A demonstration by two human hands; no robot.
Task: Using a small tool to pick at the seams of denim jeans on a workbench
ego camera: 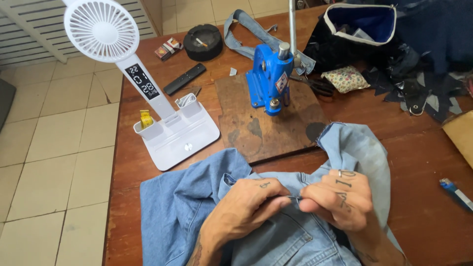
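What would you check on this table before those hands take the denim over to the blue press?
1. Both hands grip the light blue denim garment: ok; left hand and right hand pinch one edge.
2. Wooden board under the blue hand press free of clutter: ok.
3. Press die loaded: cannot tell.
4. White desk fan lamp clear of the press: ok.
5. Black scissors clear of the board: not ok; they lie at its far corner.

A reddish-brown wooden surface (pixel 423 162) fills most of the view. To its left lies a floor (pixel 54 148) of pale square tiles, with white slats (pixel 24 29) at the top-left corner.
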